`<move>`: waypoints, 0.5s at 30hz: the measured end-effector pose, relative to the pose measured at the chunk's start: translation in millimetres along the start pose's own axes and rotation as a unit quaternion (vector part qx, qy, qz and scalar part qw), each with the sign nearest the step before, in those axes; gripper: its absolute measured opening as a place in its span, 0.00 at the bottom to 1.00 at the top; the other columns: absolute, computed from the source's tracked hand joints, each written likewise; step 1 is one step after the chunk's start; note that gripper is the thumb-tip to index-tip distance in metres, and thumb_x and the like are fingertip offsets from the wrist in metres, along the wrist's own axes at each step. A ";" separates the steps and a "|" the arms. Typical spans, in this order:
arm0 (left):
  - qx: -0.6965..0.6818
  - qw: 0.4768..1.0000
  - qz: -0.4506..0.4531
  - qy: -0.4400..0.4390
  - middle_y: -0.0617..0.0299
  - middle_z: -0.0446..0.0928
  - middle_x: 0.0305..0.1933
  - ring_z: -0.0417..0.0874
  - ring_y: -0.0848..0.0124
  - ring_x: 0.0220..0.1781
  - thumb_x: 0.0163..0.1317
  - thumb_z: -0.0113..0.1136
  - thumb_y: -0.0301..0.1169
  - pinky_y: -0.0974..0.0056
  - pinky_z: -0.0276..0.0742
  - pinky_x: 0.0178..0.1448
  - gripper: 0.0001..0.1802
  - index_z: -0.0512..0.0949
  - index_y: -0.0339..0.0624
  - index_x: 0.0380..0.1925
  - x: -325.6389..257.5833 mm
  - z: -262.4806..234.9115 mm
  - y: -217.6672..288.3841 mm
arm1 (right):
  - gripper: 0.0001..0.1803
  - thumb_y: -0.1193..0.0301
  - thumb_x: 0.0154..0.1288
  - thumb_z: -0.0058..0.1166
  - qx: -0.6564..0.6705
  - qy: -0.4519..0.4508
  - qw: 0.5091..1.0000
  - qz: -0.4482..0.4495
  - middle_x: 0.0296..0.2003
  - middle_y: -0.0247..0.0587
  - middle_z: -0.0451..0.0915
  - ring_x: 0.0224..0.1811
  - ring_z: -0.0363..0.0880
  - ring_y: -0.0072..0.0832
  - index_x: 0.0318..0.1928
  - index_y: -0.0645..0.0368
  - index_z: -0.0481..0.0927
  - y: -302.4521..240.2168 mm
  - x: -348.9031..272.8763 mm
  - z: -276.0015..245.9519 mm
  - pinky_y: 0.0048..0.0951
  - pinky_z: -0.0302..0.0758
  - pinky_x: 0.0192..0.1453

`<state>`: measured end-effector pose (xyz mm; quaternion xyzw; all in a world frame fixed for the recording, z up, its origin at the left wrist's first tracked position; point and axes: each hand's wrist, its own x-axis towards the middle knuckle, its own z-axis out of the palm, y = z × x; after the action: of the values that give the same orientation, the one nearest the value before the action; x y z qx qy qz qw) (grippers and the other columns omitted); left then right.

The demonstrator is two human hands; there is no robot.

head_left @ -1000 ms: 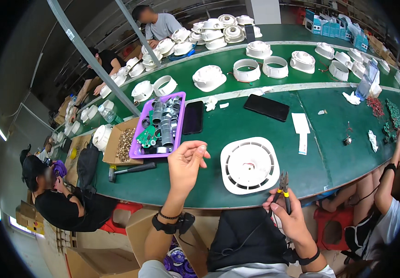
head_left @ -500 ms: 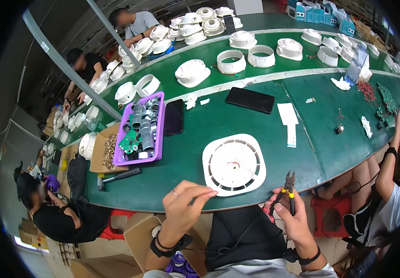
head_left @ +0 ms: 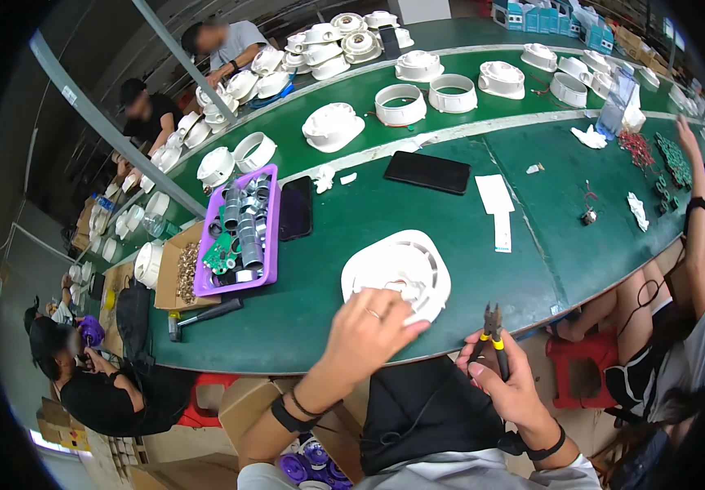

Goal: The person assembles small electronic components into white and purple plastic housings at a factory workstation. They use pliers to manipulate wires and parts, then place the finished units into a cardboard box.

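Note:
At the table's near edge is a white plastic housing (head_left: 360, 273), a rounded square with a slotted ring. It looks tilted, with its far side raised. My left hand (head_left: 364, 335) reaches over its near part, fingers bent inside the rim and thumb along the right side; the fingertips are partly hidden. Just to the right, my right hand (head_left: 511, 376) is closed around the handles of diagonal cutting pliers (head_left: 493, 327). These have black and yellow grips, and their jaws point up, away from the housing.
A purple tray (head_left: 273, 237) of metal rings stands left, beside a cardboard box (head_left: 169, 273) of small metal parts and a hammer (head_left: 205, 317). Two black phones (head_left: 427, 172) (head_left: 296, 208) lie beyond. White housings (head_left: 333, 126) line the green bench behind. A co-worker's arm (head_left: 699, 220) is at right.
My left hand has moved from pinching the housing's near edge to lying over it. The housing has turned and tilted. My right hand still holds the pliers; the view has shifted slightly.

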<state>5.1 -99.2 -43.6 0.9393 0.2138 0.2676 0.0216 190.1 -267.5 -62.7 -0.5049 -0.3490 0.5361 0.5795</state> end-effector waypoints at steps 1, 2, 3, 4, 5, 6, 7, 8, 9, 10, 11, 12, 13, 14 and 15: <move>-0.050 0.998 -0.034 0.005 0.55 0.76 0.35 0.78 0.55 0.37 0.58 0.68 0.35 0.55 0.74 0.38 0.12 0.77 0.39 0.31 11.9 -8.3 -2.6 | 0.19 0.82 0.66 0.50 -0.021 -0.012 1.000 -0.005 0.44 0.39 0.77 0.50 0.77 0.25 0.58 0.65 0.69 -2.6 -0.3 -0.7 0.30 0.75 0.58; -0.076 0.995 -0.060 0.006 0.52 0.75 0.34 0.77 0.53 0.35 0.61 0.65 0.35 0.55 0.73 0.37 0.11 0.77 0.37 0.30 20.7 -11.5 -7.2 | 0.19 0.82 0.66 0.50 -0.030 -0.027 0.999 -0.004 0.44 0.39 0.77 0.50 0.77 0.25 0.57 0.65 0.69 -3.2 0.4 -1.1 0.29 0.75 0.58; -0.098 0.991 -0.086 0.007 0.50 0.74 0.32 0.77 0.52 0.33 0.63 0.62 0.34 0.55 0.72 0.36 0.11 0.77 0.36 0.30 29.1 -16.4 -11.2 | 0.19 0.82 0.66 0.50 -0.037 -0.046 0.998 -0.005 0.44 0.39 0.77 0.50 0.77 0.25 0.57 0.66 0.69 -4.7 2.1 -0.9 0.29 0.74 0.58; -0.117 0.986 -0.115 0.008 0.48 0.74 0.31 0.76 0.50 0.32 0.66 0.60 0.33 0.54 0.72 0.36 0.11 0.76 0.35 0.30 35.8 -21.5 -16.5 | 0.19 0.82 0.66 0.50 -0.043 -0.068 0.997 -0.006 0.44 0.39 0.77 0.50 0.77 0.25 0.57 0.66 0.70 -6.6 4.6 0.4 0.29 0.74 0.58; -0.123 0.985 -0.122 0.017 0.46 0.73 0.28 0.75 0.48 0.29 0.68 0.56 0.34 0.54 0.70 0.34 0.14 0.75 0.33 0.29 44.1 -24.0 -24.3 | 0.19 0.83 0.67 0.48 -0.076 -0.102 0.992 0.009 0.44 0.39 0.77 0.51 0.77 0.25 0.57 0.66 0.69 -13.2 8.4 1.0 0.29 0.74 0.59; -0.131 0.983 -0.129 0.024 0.44 0.71 0.25 0.74 0.47 0.26 0.71 0.53 0.34 0.53 0.68 0.32 0.16 0.75 0.31 0.29 52.6 -24.2 -33.3 | 0.17 0.80 0.67 0.51 -0.062 -0.129 0.989 0.020 0.44 0.38 0.77 0.49 0.77 0.25 0.57 0.64 0.70 -16.1 14.3 0.4 0.28 0.74 0.56; -0.118 0.977 -0.175 0.004 0.40 0.74 0.25 0.77 0.42 0.30 0.73 0.51 0.40 0.49 0.70 0.33 0.22 0.75 0.32 0.26 59.2 -27.2 -41.3 | 0.17 0.77 0.68 0.53 -0.047 -0.158 0.986 0.031 0.43 0.36 0.78 0.48 0.78 0.24 0.56 0.63 0.71 -16.8 20.3 -0.1 0.27 0.74 0.53; -0.136 0.969 -0.205 0.007 0.38 0.71 0.22 0.73 0.41 0.25 0.73 0.50 0.41 0.49 0.66 0.30 0.24 0.74 0.30 0.24 65.4 -28.6 -49.0 | 0.16 0.74 0.69 0.55 -0.030 -0.185 0.981 0.043 0.42 0.35 0.79 0.46 0.79 0.23 0.55 0.61 0.72 -16.7 27.6 -0.5 0.26 0.74 0.51; -0.152 0.966 -0.208 0.004 0.38 0.69 0.21 0.69 0.41 0.23 0.74 0.50 0.41 0.50 0.65 0.29 0.25 0.73 0.29 0.24 70.3 -25.7 -58.4 | 0.15 0.73 0.70 0.53 0.052 -0.211 0.972 0.087 0.43 0.37 0.79 0.47 0.79 0.23 0.55 0.61 0.72 -14.3 37.4 -1.1 0.26 0.74 0.51; -0.166 0.963 -0.213 0.003 0.38 0.67 0.20 0.66 0.42 0.21 0.74 0.49 0.41 0.51 0.63 0.28 0.26 0.73 0.28 0.24 73.3 -25.1 -66.8 | 0.15 0.72 0.71 0.50 0.023 -0.233 0.965 0.120 0.41 0.36 0.78 0.47 0.80 0.24 0.56 0.61 0.71 -26.9 46.7 -0.5 0.27 0.76 0.51; -0.166 0.962 -0.218 -0.002 0.38 0.67 0.20 0.65 0.43 0.21 0.74 0.49 0.41 0.52 0.63 0.28 0.25 0.73 0.28 0.24 76.0 -26.8 -71.4 | 0.16 0.72 0.70 0.49 0.035 -0.236 0.961 0.140 0.41 0.37 0.78 0.46 0.80 0.26 0.56 0.62 0.71 -30.4 57.2 1.9 0.28 0.78 0.50; -0.167 0.960 -0.226 -0.008 0.38 0.67 0.20 0.63 0.44 0.21 0.74 0.49 0.41 0.52 0.62 0.28 0.25 0.73 0.28 0.25 76.7 -27.3 -74.6 | 0.16 0.72 0.70 0.49 0.046 -0.240 0.956 0.162 0.41 0.38 0.77 0.46 0.81 0.27 0.56 0.64 0.70 -30.6 66.8 4.8 0.29 0.79 0.50; -0.164 0.961 -0.223 -0.013 0.38 0.67 0.20 0.64 0.44 0.21 0.74 0.48 0.42 0.52 0.63 0.28 0.26 0.73 0.28 0.25 79.7 -26.3 -75.8 | 0.17 0.72 0.70 0.48 0.056 -0.231 0.953 0.188 0.41 0.40 0.76 0.46 0.81 0.28 0.56 0.65 0.70 -32.4 75.0 6.0 0.30 0.80 0.49; -0.159 0.962 -0.219 -0.015 0.39 0.68 0.20 0.64 0.44 0.22 0.74 0.48 0.42 0.52 0.63 0.28 0.26 0.73 0.28 0.25 82.8 -25.8 -74.4 | 0.17 0.72 0.69 0.48 0.067 -0.221 0.949 0.213 0.41 0.41 0.75 0.45 0.81 0.29 0.56 0.66 0.69 -33.3 82.0 6.7 0.31 0.81 0.48; -0.154 0.963 -0.218 -0.020 0.39 0.68 0.20 0.64 0.44 0.22 0.74 0.48 0.42 0.52 0.63 0.28 0.26 0.73 0.28 0.25 84.9 -25.2 -72.1 | 0.17 0.71 0.70 0.45 0.067 -0.223 0.946 0.225 0.43 0.43 0.74 0.45 0.80 0.30 0.55 0.66 0.69 -29.5 88.3 6.7 0.32 0.81 0.46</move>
<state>29.0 -0.5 8.6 0.8604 0.3692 0.2669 0.2284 207.8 -177.6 -44.8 -0.3979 -0.3104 0.7733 0.3838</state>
